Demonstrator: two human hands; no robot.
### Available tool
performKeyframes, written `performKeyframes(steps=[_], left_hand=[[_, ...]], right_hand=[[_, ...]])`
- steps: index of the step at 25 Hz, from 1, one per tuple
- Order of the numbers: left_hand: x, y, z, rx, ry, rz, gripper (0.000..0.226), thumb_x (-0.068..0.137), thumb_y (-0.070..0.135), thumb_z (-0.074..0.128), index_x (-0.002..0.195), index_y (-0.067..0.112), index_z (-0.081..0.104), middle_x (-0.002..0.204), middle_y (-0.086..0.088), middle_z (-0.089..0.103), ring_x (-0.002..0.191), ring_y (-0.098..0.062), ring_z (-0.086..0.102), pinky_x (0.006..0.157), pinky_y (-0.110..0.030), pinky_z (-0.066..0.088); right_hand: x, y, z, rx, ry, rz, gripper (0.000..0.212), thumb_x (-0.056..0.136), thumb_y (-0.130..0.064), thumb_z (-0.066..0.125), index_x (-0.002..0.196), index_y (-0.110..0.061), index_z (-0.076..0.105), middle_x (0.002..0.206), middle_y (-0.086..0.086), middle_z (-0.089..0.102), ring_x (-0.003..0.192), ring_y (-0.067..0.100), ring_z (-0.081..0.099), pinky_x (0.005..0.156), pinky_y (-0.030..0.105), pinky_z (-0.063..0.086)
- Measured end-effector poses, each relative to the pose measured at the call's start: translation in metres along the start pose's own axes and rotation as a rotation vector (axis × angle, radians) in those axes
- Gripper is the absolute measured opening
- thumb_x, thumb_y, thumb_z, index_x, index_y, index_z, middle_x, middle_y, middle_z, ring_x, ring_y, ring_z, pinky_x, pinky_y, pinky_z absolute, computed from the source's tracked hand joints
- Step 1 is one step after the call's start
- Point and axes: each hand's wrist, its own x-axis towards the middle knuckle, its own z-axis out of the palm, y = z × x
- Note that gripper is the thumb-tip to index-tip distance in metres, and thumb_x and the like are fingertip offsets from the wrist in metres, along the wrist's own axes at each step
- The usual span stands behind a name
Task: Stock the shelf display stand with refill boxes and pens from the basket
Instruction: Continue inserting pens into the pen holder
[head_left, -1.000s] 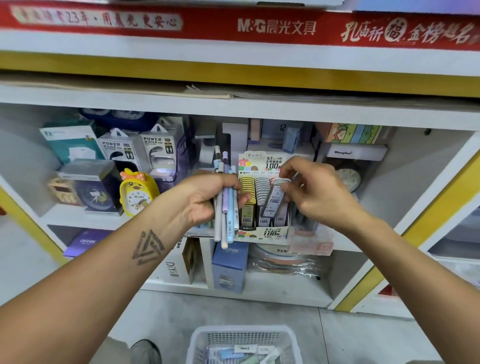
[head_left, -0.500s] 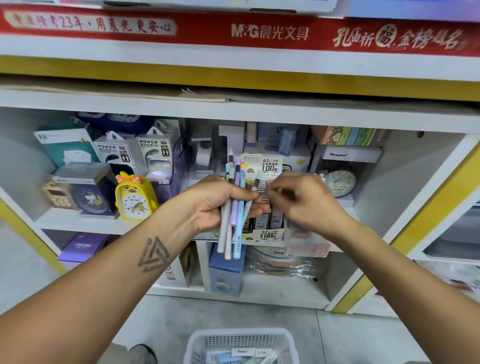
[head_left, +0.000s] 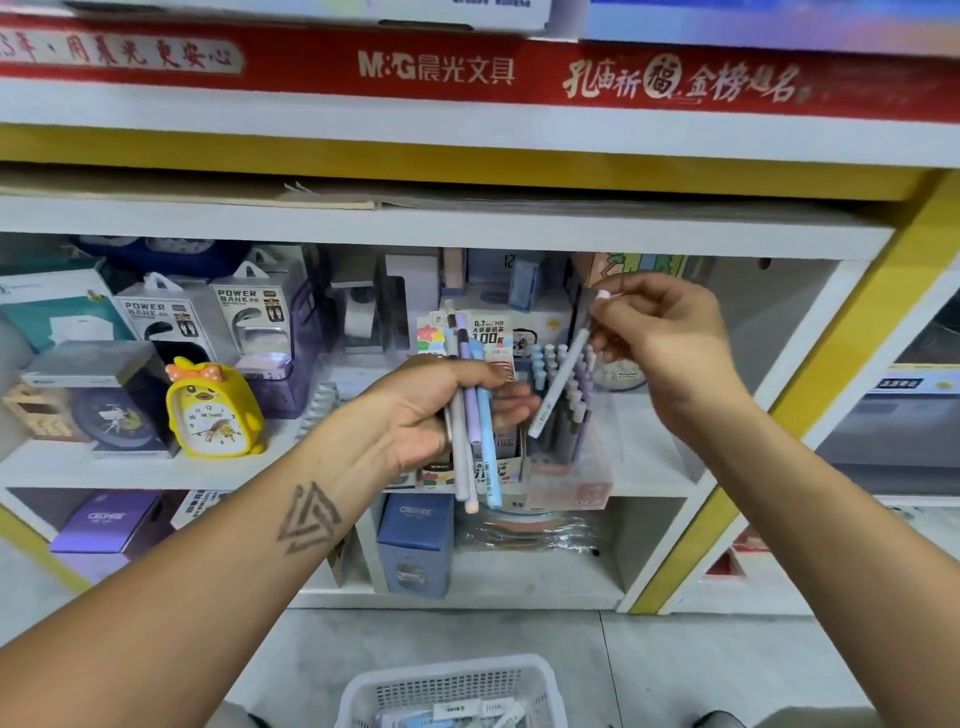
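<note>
A second ago the right hand was down at the refill boxes in the display stand on the shelf; half a second ago it had come across to the bundle in the left hand. Now it has drawn one pale pen clear of that bundle and lifted it up and to the right, pinching it near its white cap end between thumb and fingertips, the pen slanting down toward the rows of capped pens already standing in the stand's right section. The left hand has its grip wrapped round the remaining pens, a few pastel barrels held upright just in front of the refill section. The work seems to have turned from refills to pens, fed into the stand singly. The likely next move is to drop this pen into a free slot; which slot is free I cannot tell. The basket on the floor below holds more stock, so the task looks far from finished
</note>
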Motion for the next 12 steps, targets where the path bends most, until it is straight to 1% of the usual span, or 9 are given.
performKeyframes(steps=[2,4,5,7,9,11,12], left_hand=[[0.005,-0.001,0.001,0.067,0.054,0.010,0.008,0.085,-0.010,0.059,0.092,-0.010,0.063,0.084,-0.026,0.072,0.067,-0.029,0.073,0.052,-0.027,0.058],[0.009,-0.002,0.002,0.108,0.080,0.011,0.004,0.084,-0.008,0.063,0.089,-0.008,0.064,0.076,-0.021,0.070,0.058,-0.021,0.068,0.047,-0.023,0.053],[0.010,-0.002,0.003,0.117,0.079,0.006,0.003,0.084,-0.007,0.064,0.087,-0.006,0.065,0.073,-0.018,0.069,0.055,-0.018,0.065,0.045,-0.021,0.051],[0.012,-0.004,0.005,0.124,0.070,-0.006,0.000,0.085,-0.005,0.065,0.085,-0.004,0.065,0.070,-0.015,0.068,0.051,-0.015,0.061,0.044,-0.019,0.050],[0.013,-0.005,0.006,0.118,0.076,-0.009,0.002,0.086,-0.002,0.065,0.085,-0.003,0.065,0.069,-0.015,0.067,0.050,-0.015,0.061,0.044,-0.020,0.050],[0.014,-0.006,0.007,0.099,0.085,-0.009,0.002,0.087,-0.002,0.064,0.087,-0.003,0.063,0.069,-0.017,0.067,0.050,-0.017,0.061,0.044,-0.020,0.051],[0.013,-0.006,0.008,0.089,0.082,-0.011,0.002,0.088,-0.002,0.063,0.089,-0.003,0.062,0.071,-0.018,0.067,0.050,-0.018,0.061,0.045,-0.020,0.051]], right_hand=[[0.001,0.001,-0.012,-0.166,-0.014,-0.117,0.018,0.088,0.006,0.065,0.094,-0.011,0.067,0.068,0.016,0.059,0.056,0.020,0.055,0.055,0.028,0.049],[-0.003,0.005,-0.018,-0.327,-0.078,-0.206,0.020,0.089,0.001,0.066,0.096,-0.018,0.066,0.074,0.015,0.059,0.065,0.022,0.054,0.064,0.032,0.050],[-0.005,0.008,-0.020,-0.431,-0.113,-0.257,0.019,0.089,-0.003,0.068,0.098,-0.019,0.066,0.077,0.011,0.062,0.068,0.020,0.057,0.068,0.033,0.052],[-0.010,0.013,-0.021,-0.669,-0.177,-0.363,0.016,0.090,-0.013,0.070,0.104,-0.020,0.067,0.081,-0.002,0.067,0.074,0.013,0.063,0.073,0.032,0.056],[-0.013,0.018,-0.020,-0.812,-0.227,-0.426,0.017,0.091,-0.020,0.069,0.107,-0.021,0.066,0.085,-0.008,0.069,0.076,0.011,0.065,0.074,0.036,0.057],[-0.015,0.023,-0.019,-0.875,-0.277,-0.454,0.018,0.092,-0.022,0.068,0.109,-0.022,0.066,0.085,-0.006,0.070,0.077,0.016,0.066,0.072,0.038,0.056],[-0.016,0.026,-0.019,-0.906,-0.302,-0.457,0.018,0.092,-0.024,0.068,0.109,-0.023,0.066,0.084,-0.007,0.069,0.076,0.016,0.065,0.070,0.036,0.054]])
